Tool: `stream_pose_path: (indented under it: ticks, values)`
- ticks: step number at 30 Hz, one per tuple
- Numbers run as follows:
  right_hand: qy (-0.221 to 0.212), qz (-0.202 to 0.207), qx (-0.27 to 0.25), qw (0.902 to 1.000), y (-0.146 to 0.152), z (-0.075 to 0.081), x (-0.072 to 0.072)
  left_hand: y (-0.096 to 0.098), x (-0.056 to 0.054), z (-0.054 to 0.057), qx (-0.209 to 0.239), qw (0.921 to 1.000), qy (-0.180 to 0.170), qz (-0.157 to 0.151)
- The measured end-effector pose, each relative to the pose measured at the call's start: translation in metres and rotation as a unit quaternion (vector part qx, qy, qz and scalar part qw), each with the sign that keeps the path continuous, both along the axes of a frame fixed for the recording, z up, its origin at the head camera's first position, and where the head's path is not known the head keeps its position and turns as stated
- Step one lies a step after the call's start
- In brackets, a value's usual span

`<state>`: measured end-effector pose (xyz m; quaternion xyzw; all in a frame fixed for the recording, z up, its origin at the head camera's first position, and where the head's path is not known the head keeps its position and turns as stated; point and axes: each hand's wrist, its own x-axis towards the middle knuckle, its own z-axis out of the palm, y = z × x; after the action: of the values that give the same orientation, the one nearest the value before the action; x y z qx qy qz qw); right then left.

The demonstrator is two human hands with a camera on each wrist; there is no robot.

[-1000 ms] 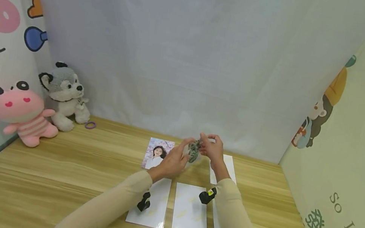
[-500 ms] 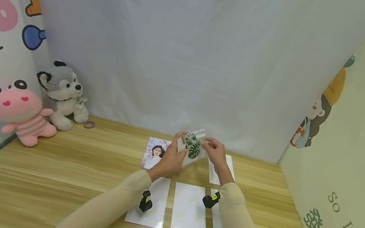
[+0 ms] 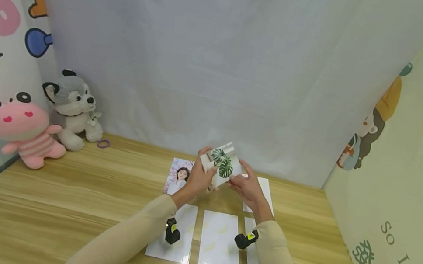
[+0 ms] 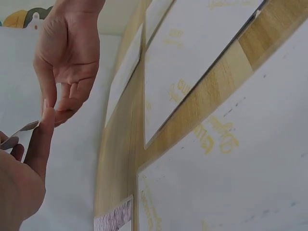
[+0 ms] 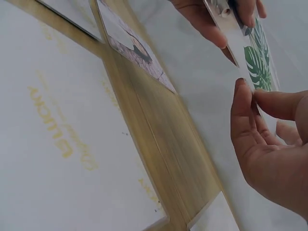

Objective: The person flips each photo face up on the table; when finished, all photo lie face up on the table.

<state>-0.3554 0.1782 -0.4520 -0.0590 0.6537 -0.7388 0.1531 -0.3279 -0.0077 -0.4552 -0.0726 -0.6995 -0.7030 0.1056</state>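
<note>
Both hands hold up a photo print with green monstera leaves (image 3: 225,167), tilted above the back part of the table. The left hand (image 3: 201,178) grips its left side, thumb lying on the picture face. At the lower right edge, the right hand (image 3: 248,190) pinches the print. In the right wrist view, the thumb and fingertips of the right hand (image 5: 274,139) close on the print's edge, while the left hand (image 5: 204,21) holds the other end. Seen edge-on in the left wrist view, the print (image 4: 21,131) is a thin strip.
On the wooden table (image 3: 115,208), a portrait photo (image 3: 179,178) lies behind the left wrist. Several white sheets, one at front centre (image 3: 220,243), lie face down below the arms. A pink plush toy (image 3: 23,131), a husky plush (image 3: 75,108) and a purple ring (image 3: 103,144) are at left.
The leaf print has turned from a steep angle to show its picture face. The right hand has shifted from its upper edge down to its lower right edge.
</note>
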Motion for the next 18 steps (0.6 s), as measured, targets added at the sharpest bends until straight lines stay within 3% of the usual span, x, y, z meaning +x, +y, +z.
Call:
stream_pose_path:
  ticks: [8,10,15,18]
  values:
    - [0.001,-0.022,-0.001,0.9998,-0.002,0.000,0.002,-0.003,0.001,-0.004,0.006,0.9984,0.054,-0.017]
    - [0.003,-0.024,0.006,0.9997,-0.001,-0.002,0.002,-0.005,0.002,-0.004,-0.002,0.9988,0.046,-0.020]
    - [0.005,-0.034,0.010,0.9993,0.000,-0.004,0.003,-0.009,0.004,-0.001,-0.034,0.9991,-0.014,-0.023]
    - [0.005,-0.046,0.016,0.9988,0.002,-0.005,0.003,-0.012,0.005,0.000,-0.051,0.9978,-0.027,-0.032]
